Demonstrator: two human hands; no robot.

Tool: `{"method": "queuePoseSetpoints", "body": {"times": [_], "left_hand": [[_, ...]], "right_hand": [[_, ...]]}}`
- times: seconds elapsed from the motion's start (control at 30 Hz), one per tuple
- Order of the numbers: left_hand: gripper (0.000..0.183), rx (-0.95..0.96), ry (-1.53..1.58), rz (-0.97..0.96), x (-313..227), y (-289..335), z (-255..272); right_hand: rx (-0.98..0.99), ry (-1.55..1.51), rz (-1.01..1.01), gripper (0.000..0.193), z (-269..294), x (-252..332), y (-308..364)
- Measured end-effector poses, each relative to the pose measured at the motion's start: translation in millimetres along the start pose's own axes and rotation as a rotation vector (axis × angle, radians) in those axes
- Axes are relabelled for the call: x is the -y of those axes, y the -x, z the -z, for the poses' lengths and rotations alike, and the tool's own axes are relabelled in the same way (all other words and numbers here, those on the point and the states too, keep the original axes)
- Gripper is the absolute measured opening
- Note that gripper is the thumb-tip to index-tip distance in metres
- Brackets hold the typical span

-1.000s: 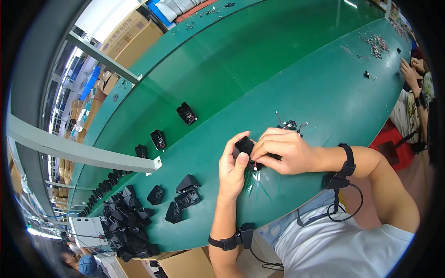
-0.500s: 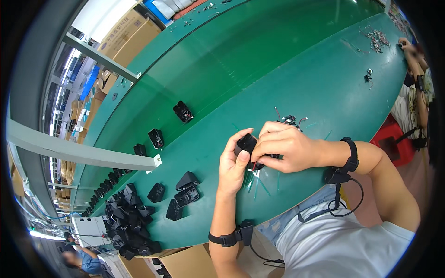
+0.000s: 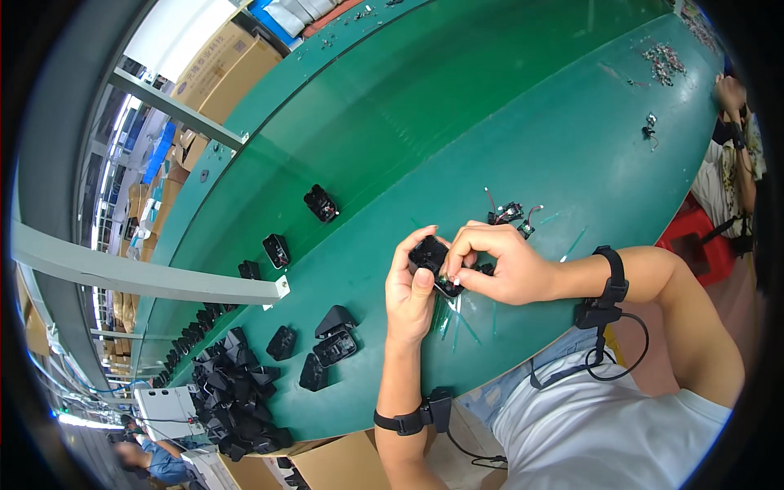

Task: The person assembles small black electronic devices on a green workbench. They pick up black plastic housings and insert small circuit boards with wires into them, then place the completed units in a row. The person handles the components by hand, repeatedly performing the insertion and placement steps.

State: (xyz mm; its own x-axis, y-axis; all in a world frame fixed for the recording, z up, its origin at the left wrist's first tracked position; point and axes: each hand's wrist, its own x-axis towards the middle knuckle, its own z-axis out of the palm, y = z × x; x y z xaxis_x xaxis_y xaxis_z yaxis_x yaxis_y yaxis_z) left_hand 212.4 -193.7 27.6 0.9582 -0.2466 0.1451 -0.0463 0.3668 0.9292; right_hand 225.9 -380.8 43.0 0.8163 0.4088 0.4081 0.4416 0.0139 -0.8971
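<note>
My left hand (image 3: 410, 286) is closed round a black plastic housing (image 3: 426, 255), its hollow side facing up. Fingers of my right hand (image 3: 502, 260) pinch together at the housing's near right edge, on a small wired part (image 3: 449, 283) with a white connector end. Most of that part is hidden by the fingers. Just beyond my right hand lie several small circuit boards with wires (image 3: 508, 214). Thin green strips (image 3: 459, 320) are scattered on the green table under my hands.
A heap of black housings (image 3: 233, 396) sits at the left, with several loose ones (image 3: 335, 347) nearer me. More housings (image 3: 321, 204) stand in a row on the green belt (image 3: 359, 139). A grey metal post (image 3: 155, 265) juts in from the left. Another person's hand (image 3: 729, 94) is at far right.
The housing has turned so its hollow shows more. My right fingers have moved slightly left, onto its edge. The other person's hand has shifted.
</note>
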Motion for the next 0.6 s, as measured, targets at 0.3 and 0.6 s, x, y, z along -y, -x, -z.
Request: {"method": "queuePoseSetpoints", "body": {"times": [0.3, 0.6], "left_hand": [[0.058, -0.114, -0.122, 0.005, 1.7, 1.5, 10.0], [0.043, -0.258, -0.676, 0.088, -24.6, 5.7, -3.6]], "right_hand": [[0.156, 0.289, 0.223, 0.032, 8.0, -2.0, -5.1], [0.428, -0.220, -0.198, 0.035, 21.9, -12.1, -14.6]]}}
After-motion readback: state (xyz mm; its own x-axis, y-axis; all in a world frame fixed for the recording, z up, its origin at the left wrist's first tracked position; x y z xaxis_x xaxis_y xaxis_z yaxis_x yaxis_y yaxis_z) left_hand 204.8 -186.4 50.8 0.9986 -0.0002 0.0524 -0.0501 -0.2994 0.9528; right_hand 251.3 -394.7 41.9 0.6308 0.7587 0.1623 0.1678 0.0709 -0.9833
